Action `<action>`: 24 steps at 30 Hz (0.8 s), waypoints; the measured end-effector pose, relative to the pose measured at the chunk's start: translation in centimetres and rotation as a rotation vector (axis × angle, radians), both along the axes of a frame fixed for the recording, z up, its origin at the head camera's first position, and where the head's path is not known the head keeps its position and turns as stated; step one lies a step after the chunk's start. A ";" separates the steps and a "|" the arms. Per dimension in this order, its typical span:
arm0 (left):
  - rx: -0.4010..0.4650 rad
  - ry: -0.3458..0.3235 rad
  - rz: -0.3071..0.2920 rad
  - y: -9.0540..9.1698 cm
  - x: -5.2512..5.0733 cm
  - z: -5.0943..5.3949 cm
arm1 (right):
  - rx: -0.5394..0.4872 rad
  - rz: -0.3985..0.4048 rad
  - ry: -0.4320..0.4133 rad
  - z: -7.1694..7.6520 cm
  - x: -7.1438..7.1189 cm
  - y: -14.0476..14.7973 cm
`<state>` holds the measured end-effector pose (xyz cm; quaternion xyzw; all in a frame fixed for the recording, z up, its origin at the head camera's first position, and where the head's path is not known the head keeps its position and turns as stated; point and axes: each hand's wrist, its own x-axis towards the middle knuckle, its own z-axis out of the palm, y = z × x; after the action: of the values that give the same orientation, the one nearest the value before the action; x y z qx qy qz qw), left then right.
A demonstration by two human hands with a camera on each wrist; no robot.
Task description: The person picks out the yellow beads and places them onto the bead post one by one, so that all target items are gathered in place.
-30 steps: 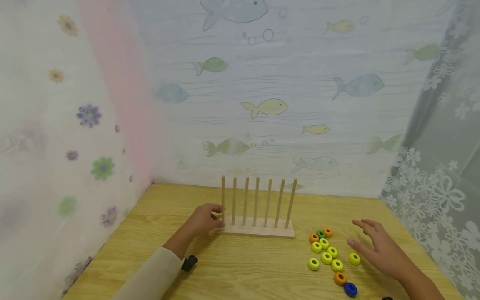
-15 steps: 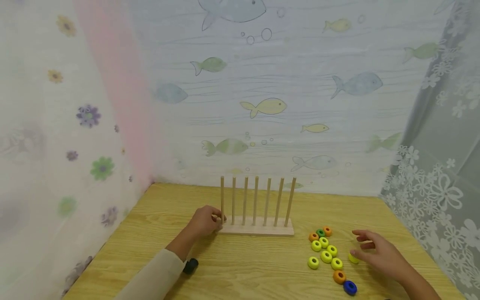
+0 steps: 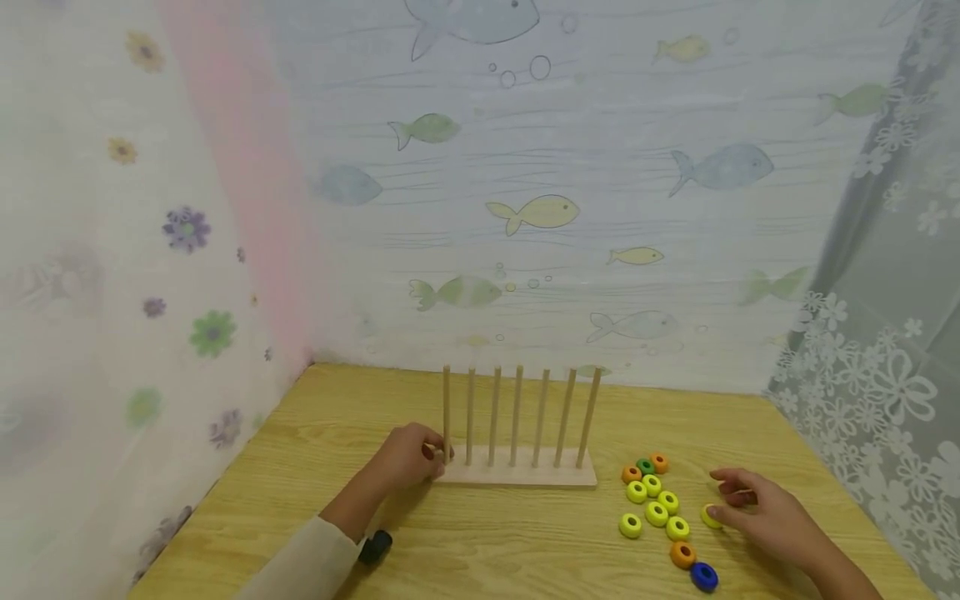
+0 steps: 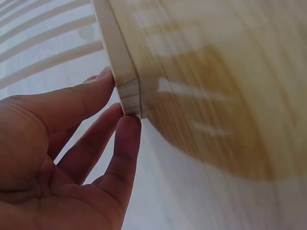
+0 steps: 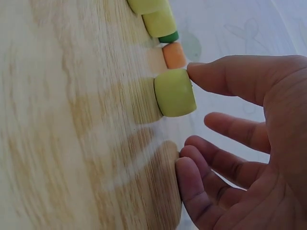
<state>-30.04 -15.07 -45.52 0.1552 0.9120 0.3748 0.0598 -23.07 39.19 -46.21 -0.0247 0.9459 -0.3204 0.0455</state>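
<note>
A wooden rack [image 3: 517, 474] with a row of upright bare pegs stands on the table. My left hand [image 3: 407, 457] holds the left end of its base; in the left wrist view the thumb [image 4: 98, 88] lies along the edge and fingertips touch the end. At the right, my right hand [image 3: 772, 518] is beside a yellow ring bead [image 3: 709, 516]. The right wrist view shows the thumb touching the top edge of this yellow bead [image 5: 175, 93], its other fingers apart from it, loosely bent near the tabletop.
Several yellow beads [image 3: 656, 513] lie between rack and right hand, with orange beads [image 3: 682, 554], a green bead [image 3: 645, 467] and a blue bead [image 3: 704, 577]. A black object [image 3: 375, 547] shows by the left sleeve. Fish-patterned curtain [image 3: 540, 212] hangs behind the table [image 3: 480, 542].
My right hand has come down to the lone yellow bead, its thumb now on it. The rack has slid slightly nearer with my left hand at its end.
</note>
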 end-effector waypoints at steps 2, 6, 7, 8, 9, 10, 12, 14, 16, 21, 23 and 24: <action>-0.001 0.000 -0.013 0.0 0.2 0.0 | 0.004 -0.003 0.007 -0.1 0.1 0.0; 0.006 -0.003 -0.028 -0.1 0.8 0.0 | 0.004 -0.013 0.009 -0.2 0.2 0.0; 0.012 -0.007 -0.027 -0.1 0.9 -0.1 | 0.008 -0.013 0.010 -0.2 0.2 0.0; 0.017 -0.010 -0.023 -0.1 1.1 -0.1 | 0.011 -0.012 0.010 -0.2 0.2 0.0; 0.021 -0.013 -0.015 -0.2 1.2 -0.1 | 0.013 -0.008 0.011 -0.2 0.2 0.0; 0.022 -0.014 -0.003 -0.2 1.3 -0.2 | 0.017 -0.007 0.013 -0.2 0.2 0.0; 0.024 -0.015 0.036 -0.2 1.6 -0.3 | 0.021 -0.010 0.015 -0.2 0.2 0.0; 0.035 -0.023 0.079 -0.2 1.8 -0.3 | 0.020 -0.010 0.013 -0.1 0.2 0.0; 0.046 -0.031 0.111 -0.2 1.9 -0.4 | 0.019 -0.015 0.008 -0.1 0.2 0.0; 0.047 -0.068 0.120 -0.3 2.0 -0.5 | 0.016 -0.020 0.006 -0.2 0.4 0.0; 0.054 -0.092 0.109 -0.4 2.0 -0.6 | 0.013 -0.020 0.010 -0.4 0.5 0.0; 0.059 -0.100 0.102 -0.5 1.9 -0.7 | 0.014 -0.021 0.014 -0.5 0.6 0.0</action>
<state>-28.13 -15.52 -46.24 0.0912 0.9033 0.4112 0.0817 -22.51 39.20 -46.68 -0.0165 0.9485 -0.3143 0.0358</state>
